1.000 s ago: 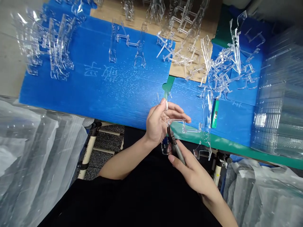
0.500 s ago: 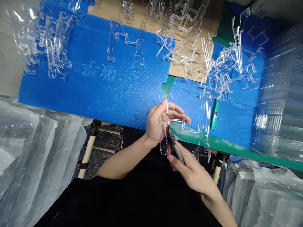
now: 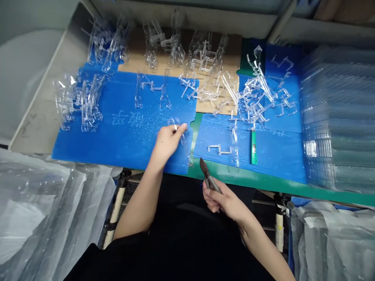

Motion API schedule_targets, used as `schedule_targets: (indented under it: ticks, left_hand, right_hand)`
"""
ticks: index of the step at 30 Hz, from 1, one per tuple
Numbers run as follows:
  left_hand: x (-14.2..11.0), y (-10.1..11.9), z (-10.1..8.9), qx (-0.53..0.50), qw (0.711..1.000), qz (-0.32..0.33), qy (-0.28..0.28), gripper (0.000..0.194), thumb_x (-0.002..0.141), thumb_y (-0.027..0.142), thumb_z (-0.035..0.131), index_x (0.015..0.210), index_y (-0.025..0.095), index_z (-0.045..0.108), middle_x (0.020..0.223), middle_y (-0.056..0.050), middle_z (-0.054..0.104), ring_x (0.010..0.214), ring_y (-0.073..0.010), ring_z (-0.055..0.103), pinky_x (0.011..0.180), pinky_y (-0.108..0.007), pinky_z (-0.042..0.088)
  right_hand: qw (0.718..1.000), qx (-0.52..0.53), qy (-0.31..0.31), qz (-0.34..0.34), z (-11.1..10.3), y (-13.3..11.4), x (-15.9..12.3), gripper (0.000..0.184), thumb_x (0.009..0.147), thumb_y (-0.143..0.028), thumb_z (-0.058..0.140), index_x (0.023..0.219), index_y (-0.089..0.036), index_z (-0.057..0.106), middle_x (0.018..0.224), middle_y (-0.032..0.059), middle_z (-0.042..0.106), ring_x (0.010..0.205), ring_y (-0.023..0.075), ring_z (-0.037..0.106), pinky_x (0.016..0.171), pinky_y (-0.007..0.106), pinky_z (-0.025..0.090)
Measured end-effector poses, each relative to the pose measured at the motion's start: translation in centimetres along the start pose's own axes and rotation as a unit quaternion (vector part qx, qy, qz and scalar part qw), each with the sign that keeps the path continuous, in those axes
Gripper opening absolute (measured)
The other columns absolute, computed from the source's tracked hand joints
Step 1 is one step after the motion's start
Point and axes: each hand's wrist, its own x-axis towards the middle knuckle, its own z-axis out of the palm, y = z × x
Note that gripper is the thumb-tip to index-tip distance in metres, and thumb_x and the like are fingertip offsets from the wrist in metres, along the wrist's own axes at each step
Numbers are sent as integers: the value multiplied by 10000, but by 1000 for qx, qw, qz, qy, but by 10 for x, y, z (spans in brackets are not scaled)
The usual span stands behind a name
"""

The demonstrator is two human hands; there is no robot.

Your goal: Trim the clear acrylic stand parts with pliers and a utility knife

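As I view the bench from afar, the right hand point(image 3: 225, 203) wraps the grey grips of side cutters point(image 3: 211, 182), tips pointing up-left. Nearer the board, the left hand point(image 3: 167, 142) narrowly pinches a clear acrylic stand point(image 3: 181, 132), long axis slanting up-left, above the blue corrugated board point(image 3: 73, 150), whose pale handwritten characters point(image 3: 125, 119) I cannot read.

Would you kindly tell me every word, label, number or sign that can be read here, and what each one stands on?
Pale handwritten characters on the blue corrugated sheet: too blurred to quote reliably.
Short pale marks on the right-hand blue sheet: too faint to read.
Small print on the green plastic case: too small to read.
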Motion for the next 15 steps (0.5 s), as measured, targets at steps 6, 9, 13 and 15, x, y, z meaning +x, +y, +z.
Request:
schedule_targets:
  ticks: [6,9,13,15]
  left_hand:
    - [1,-9,-52,361,907,-146,159,695,848,898,620,872,209,712,892,-183,752,956,-419,705,846,-463,480]
    - [-3,10,-62,427,880,-130,159,769,923,919,466,876,192,711,839,-177,716,963,-417,705,825,-445,444]
    - [5,73,-25,460,866,196,7,442,1072,610,536,1097,224,749,966,-98,747,922,-268,700,694,-318,344]
    - [15,108,14,441,791,373,-203,300,1089,452,556,1259,299,750,1095,-75,755,920,-221,683,639,-316,304]
  right_hand:
    - [999,-36,6,-12,-18,24,-47,329,1038,-486,680,952,-229,495,700,-77,399,593,99,360,547,228,340]
    - [999,-24,25,-35,-27,35,-69,329,1067,-510,644,983,-228,500,711,-75,393,614,104,347,562,234,331]
    - [997,-22,38,-62,-35,43,-93,325,1096,-518,608,1000,-224,508,744,-63,394,649,113,349,603,253,337]
    - [996,-37,39,-65,-38,45,-100,313,1106,-510,596,1012,-222,516,759,-57,399,666,119,359,626,263,347]
